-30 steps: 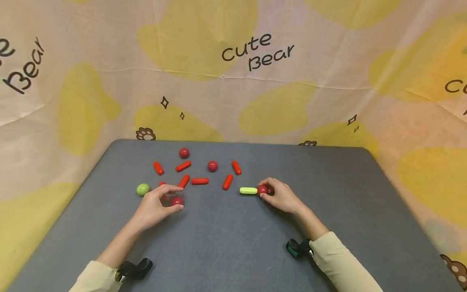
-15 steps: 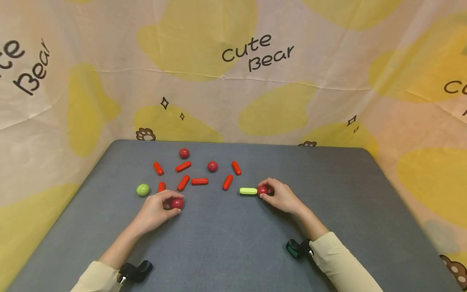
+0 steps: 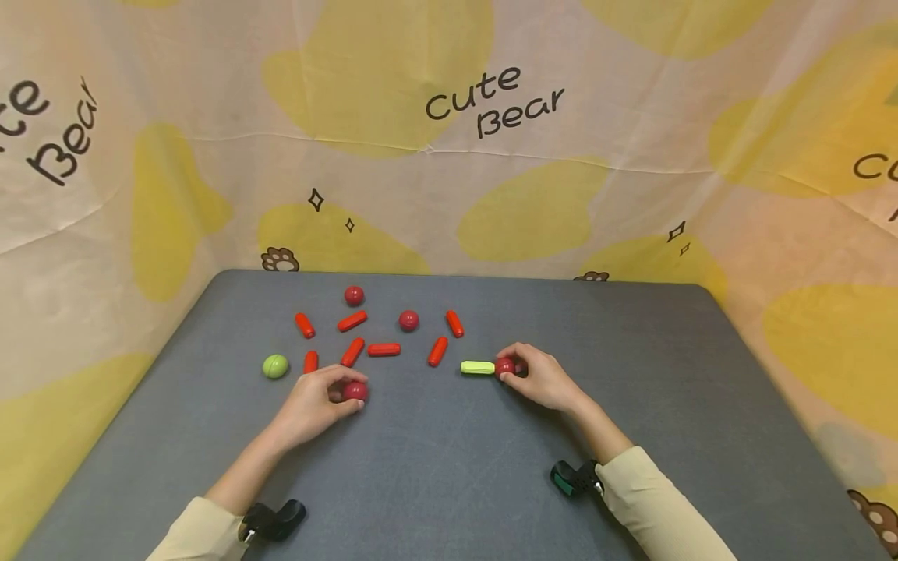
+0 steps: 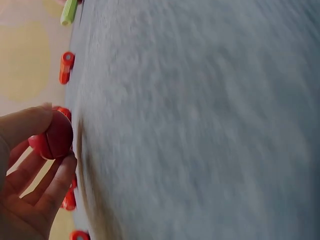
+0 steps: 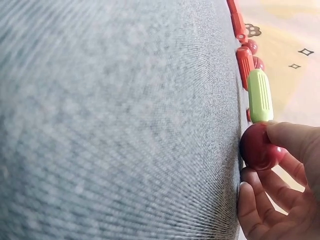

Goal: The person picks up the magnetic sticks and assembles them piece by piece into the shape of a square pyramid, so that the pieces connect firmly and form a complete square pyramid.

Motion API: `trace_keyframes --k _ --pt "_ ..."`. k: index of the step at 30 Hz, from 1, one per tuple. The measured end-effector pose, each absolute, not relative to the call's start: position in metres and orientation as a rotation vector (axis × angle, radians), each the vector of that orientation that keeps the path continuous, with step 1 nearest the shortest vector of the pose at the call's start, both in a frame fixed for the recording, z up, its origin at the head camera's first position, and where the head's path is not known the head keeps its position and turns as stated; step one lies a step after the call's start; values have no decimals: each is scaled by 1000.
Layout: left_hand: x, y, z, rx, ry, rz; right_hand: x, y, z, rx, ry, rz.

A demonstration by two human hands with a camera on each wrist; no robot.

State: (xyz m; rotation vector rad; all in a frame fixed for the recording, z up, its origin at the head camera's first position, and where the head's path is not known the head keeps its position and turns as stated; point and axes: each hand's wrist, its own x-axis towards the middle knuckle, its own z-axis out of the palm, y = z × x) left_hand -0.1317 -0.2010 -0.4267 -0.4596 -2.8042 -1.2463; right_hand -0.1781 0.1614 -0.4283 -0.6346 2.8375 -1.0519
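Between thumb and fingers, my left hand [image 3: 309, 407] pinches a glossy red ball [image 3: 356, 391] low over the table; the left wrist view shows a seam line across this ball [image 4: 57, 137]. Farther right, my right hand [image 3: 546, 379] pinches another red ball [image 3: 504, 367]. A ribbed light-green rod [image 3: 478, 367] extends leftward from that ball, end against it. In the right wrist view the green rod [image 5: 260, 95] meets the ball [image 5: 257, 147] right beside the thumb. Just beyond my left hand lies a short red rod [image 3: 311, 361], partly hidden by it.
Several red rods [image 3: 383, 350] lie scattered across the grey table [image 3: 449, 467]. Two more red balls, one at the back [image 3: 354, 295] and one nearer the middle [image 3: 409, 320], rest among them. A green ball [image 3: 276, 366] sits at left. A patterned cloth [image 3: 533, 202] hangs behind the table.
My left fingers have closed around the red ball, and the hand has carried it a little to the right. My right hand, its ball and the green rod have stayed in place.
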Motion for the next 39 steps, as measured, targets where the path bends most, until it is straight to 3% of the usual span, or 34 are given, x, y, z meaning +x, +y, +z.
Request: trace_keyframes --k 39 --pt "-160 -114 -427 -603 -2855 -1313 -167 160 -426 -712 2809 -1061"
